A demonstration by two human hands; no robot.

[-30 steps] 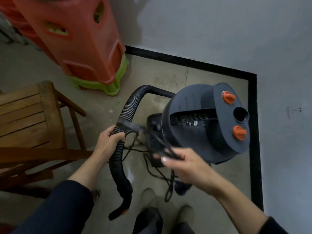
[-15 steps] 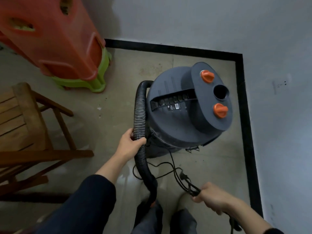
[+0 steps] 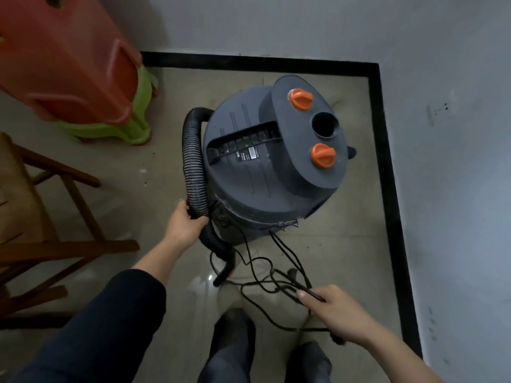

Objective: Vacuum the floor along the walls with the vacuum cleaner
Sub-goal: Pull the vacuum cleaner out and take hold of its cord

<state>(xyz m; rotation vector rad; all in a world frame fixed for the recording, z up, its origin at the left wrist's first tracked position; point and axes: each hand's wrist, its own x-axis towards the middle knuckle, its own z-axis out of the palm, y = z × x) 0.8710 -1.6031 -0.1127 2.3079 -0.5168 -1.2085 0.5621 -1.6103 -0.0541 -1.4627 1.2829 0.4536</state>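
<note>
A grey drum vacuum cleaner [image 3: 265, 172] with two orange knobs stands on the tiled floor in a room corner. Its black ribbed hose [image 3: 193, 167] curves down its left side and ends in a nozzle [image 3: 224, 275] near my feet. My left hand [image 3: 184, 222] grips the hose low down. The black power cord [image 3: 271, 283] lies in loose loops on the floor in front of the drum. My right hand [image 3: 331, 308] is shut on a bunch of that cord.
Grey walls with a black skirting strip [image 3: 387, 189] close the corner behind and to the right. A stack of red and green plastic stools [image 3: 83, 78] stands at the back left. A wooden chair [image 3: 41, 217] is at the left. My feet [image 3: 265, 349] are below.
My right hand has pulled the cord away from the drum, down and toward me, then up a little. The view has dropped and shifted; my left hand keeps hold of the hose.
</note>
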